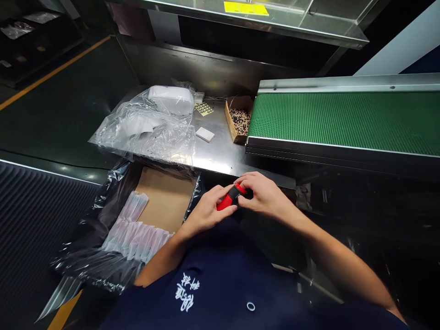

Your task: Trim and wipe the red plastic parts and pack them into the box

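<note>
A small red and black object [226, 201] is held between my two hands in front of my chest, near the front edge of the steel table [223, 156]. My left hand [207, 208] has its fingers and thumb around the red lower end. At the upper end, my right hand [259, 192] pinches the red tip with its fingers and thumb. Beyond the hands on the table are a white block [205, 134], a yellow sheet of black round stickers [204, 108] and a cardboard box [231, 120] of small black pieces.
A plastic bag [137, 133] with white sheets covers the table's left part. Below it, a black-lined box [167, 197] holds several wrapped items [137, 240]. On the right runs a green conveyor belt [343, 119]; a steel shelf [292, 27] crosses the top.
</note>
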{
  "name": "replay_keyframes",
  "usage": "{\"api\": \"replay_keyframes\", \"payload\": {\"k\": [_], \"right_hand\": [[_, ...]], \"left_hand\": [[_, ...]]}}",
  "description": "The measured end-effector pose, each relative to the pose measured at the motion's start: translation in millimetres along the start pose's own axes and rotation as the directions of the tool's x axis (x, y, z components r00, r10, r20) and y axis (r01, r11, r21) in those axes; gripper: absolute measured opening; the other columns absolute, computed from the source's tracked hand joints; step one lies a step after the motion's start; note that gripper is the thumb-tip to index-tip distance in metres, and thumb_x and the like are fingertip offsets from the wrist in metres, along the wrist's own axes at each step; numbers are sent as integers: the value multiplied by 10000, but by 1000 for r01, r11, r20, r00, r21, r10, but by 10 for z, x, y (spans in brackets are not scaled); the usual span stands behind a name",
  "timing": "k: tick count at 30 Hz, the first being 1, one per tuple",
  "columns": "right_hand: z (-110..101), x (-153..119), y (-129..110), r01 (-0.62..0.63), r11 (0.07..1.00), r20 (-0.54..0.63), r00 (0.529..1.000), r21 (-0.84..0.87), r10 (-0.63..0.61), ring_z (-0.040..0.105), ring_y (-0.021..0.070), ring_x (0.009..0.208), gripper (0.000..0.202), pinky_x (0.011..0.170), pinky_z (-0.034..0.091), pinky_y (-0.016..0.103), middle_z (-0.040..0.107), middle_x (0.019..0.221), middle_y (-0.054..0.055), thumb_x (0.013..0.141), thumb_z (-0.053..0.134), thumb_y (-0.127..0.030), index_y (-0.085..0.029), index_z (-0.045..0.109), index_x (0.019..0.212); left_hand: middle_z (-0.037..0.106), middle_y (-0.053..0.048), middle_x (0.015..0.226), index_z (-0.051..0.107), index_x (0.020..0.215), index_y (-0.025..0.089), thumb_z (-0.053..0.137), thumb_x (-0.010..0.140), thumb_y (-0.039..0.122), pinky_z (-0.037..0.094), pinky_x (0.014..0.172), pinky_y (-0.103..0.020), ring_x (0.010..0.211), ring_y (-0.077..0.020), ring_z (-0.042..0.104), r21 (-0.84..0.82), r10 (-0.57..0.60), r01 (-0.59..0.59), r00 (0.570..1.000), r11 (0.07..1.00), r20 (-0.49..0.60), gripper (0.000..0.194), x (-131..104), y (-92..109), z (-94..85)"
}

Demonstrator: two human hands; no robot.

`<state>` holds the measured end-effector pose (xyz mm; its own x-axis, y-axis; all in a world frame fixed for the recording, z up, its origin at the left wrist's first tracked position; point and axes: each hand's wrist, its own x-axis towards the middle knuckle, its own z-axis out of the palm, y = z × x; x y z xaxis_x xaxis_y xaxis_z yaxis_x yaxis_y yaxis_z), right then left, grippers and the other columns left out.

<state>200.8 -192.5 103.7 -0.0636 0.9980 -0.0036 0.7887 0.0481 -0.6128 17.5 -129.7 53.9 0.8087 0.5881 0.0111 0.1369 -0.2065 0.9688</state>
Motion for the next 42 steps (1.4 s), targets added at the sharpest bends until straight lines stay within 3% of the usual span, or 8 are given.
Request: {"api": "replay_keyframes", "payload": {"k": [6,10,17,22,29,33,38,42], "right_hand": [[-63,-207,-34,-22,999,-341,940,-28,11,649,242,1044,296,898,526,388,699,1118,77,814,627,-308,-204,629,1091],[-88,-210,4,-99,995,-493,865,15,94,683,227,916,132,817,552,361,728,995,59,853,642,-356,-225,645,840],[34,-41,101,-27,979,-367,925,202,101,674,222,997,198,875,529,354,724,1061,53,855,645,-390,-229,686,963],[44,125,197,-126,953,-390,892,274,230,687,213,839,243,786,523,325,738,870,41,832,651,-430,-211,657,728],[492,993,658,-163,935,-228,943,314,241,675,209,983,443,872,524,346,699,1139,113,879,548,-394,-165,586,1257],[843,1869,888,-252,963,-195,944,97,266,548,232,1226,667,1028,437,375,525,1387,197,875,550,-371,-76,359,1443],[1030,2769,1012,-260,965,-185,950,-31,250,381,351,1357,650,1082,326,505,466,1393,287,801,619,-275,-24,435,1371],[1054,3054,1162,-285,954,-89,957,-89,277,530,399,1175,539,980,394,536,610,1165,302,736,642,-239,-26,551,1223]], "left_hand": [[456,-5,947,513,1371,268,681,825,405,497,480,-212,556,-95,578,-339,-184,207,978,918,100,588,-25,-3,-34],[477,-14,958,532,1354,277,701,809,398,508,479,-220,566,-115,603,-381,-238,251,968,890,81,583,-16,-57,-46],[591,-44,926,523,1357,228,734,778,412,517,470,-234,539,-135,611,-436,-287,305,952,846,108,643,44,-52,-70],[580,17,600,406,1403,129,754,758,475,520,469,-235,482,-158,595,-552,-367,377,921,744,133,811,65,-77,-140],[632,-161,1111,492,1241,138,747,721,593,511,428,-238,516,-153,634,-719,-517,328,855,613,-51,737,-116,-182,-271],[623,-165,1157,469,1310,140,752,720,586,575,538,-283,604,-176,663,-705,-640,260,686,659,-346,792,-465,-188,-275],[642,-111,1185,550,1288,199,770,651,608,590,864,-429,957,-316,676,-550,-632,329,246,767,-735,788,-1072,-384,-145],[680,-102,1106,641,1147,187,741,656,557,440,1071,-487,1123,-345,606,-460,-573,492,102,739,-813,623,-1349,-386,-110]]}}
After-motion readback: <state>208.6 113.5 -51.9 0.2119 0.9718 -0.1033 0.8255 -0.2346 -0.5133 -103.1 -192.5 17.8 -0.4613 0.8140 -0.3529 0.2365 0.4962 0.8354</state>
